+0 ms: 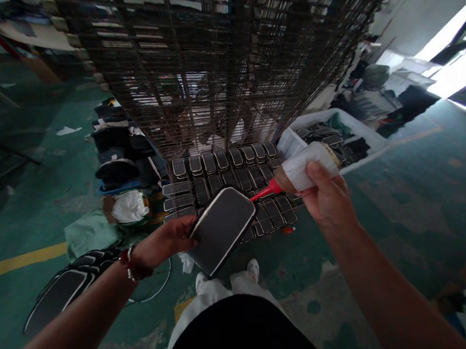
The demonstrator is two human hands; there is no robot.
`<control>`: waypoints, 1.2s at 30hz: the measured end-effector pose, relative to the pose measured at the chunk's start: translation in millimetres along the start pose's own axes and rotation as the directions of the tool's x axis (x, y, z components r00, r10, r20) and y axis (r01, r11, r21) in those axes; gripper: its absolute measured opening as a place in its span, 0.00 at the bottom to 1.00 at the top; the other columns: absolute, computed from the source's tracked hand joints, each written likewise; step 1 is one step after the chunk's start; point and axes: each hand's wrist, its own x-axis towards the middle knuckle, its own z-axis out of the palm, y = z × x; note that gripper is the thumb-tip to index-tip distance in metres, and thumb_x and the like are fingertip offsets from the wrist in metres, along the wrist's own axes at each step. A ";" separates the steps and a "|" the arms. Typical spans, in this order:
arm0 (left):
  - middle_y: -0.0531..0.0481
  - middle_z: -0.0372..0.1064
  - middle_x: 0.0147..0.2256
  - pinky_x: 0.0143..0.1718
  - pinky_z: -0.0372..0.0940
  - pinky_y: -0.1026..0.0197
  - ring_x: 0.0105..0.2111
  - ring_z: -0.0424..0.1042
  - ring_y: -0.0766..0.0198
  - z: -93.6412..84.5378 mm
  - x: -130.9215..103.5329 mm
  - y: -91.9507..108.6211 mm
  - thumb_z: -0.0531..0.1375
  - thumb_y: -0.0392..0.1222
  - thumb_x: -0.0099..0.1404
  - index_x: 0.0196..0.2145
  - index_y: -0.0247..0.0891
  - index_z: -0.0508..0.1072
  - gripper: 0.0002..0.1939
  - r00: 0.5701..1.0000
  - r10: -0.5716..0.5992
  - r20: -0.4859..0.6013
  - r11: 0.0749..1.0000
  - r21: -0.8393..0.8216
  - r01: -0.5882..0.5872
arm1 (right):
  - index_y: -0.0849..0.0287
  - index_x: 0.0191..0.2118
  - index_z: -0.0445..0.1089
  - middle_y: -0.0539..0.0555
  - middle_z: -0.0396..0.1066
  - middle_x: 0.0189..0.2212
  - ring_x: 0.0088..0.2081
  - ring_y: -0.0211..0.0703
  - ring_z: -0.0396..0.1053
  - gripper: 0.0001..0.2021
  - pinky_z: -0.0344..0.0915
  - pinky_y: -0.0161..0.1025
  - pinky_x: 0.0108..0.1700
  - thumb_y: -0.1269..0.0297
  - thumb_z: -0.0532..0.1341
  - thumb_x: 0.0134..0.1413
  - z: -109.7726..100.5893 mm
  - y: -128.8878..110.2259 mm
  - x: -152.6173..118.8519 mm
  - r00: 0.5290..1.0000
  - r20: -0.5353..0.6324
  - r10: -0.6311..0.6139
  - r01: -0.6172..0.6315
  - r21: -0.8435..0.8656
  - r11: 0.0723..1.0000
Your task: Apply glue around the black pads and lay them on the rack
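My left hand (pixel 179 237) grips the left edge of a dark rounded panel (pixel 223 229), thumb on its face and fingers partly hidden behind it. A pale line runs along the panel's border. My right hand (pixel 329 196) is closed around a squeeze bottle (pixel 305 171) wrapped in whitish material. Its red nozzle (pixel 264 191) points left, with the tip at or very near the panel's upper right edge; whether it touches, I cannot tell. Below and beyond, rows of similar panels (pixel 235 158) lie on a low rack level.
A tall wire rack (pixel 217 79) rises straight ahead. To its right is a white bin (pixel 364 132) holding dark pieces. Stacked dark bundles (pixel 113 146) and an open bag (pixel 129 207) stand left. More panels (pixel 59 295) lie on the floor at lower left.
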 end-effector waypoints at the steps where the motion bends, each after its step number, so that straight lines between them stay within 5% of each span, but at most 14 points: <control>1: 0.48 0.80 0.43 0.49 0.69 0.55 0.43 0.77 0.58 -0.6 -0.1 -0.8 0.67 0.33 0.58 0.46 0.40 0.78 0.17 1.000 0.004 -0.004 1.000 0.003 -0.004 | 0.55 0.34 0.75 0.47 0.72 0.29 0.27 0.38 0.68 0.15 0.67 0.33 0.24 0.55 0.76 0.43 -0.9 1.5 -0.7 1.000 -0.009 0.007 -0.006 0.006 1.000; 10: 0.48 0.80 0.43 0.49 0.69 0.56 0.42 0.78 0.59 0.2 0.4 -9.1 0.68 0.34 0.58 0.46 0.41 0.78 0.17 0.999 0.022 -0.027 0.997 -0.076 -0.024 | 0.54 0.41 0.76 0.48 0.76 0.34 0.33 0.41 0.73 0.17 0.73 0.35 0.28 0.56 0.75 0.46 -7.6 14.9 -16.8 0.981 -0.112 0.159 -0.142 0.145 0.979; 36: 0.45 0.81 0.40 0.41 0.72 0.59 0.36 0.79 0.60 13.1 9.6 -0.8 0.68 0.28 0.53 0.44 0.35 0.79 0.19 0.999 -0.021 -0.041 0.954 -0.301 0.008 | 0.55 0.38 0.75 0.48 0.74 0.30 0.30 0.41 0.73 0.13 0.73 0.39 0.32 0.55 0.72 0.51 -4.2 32.3 -41.8 0.973 -0.163 0.161 -0.146 0.098 0.984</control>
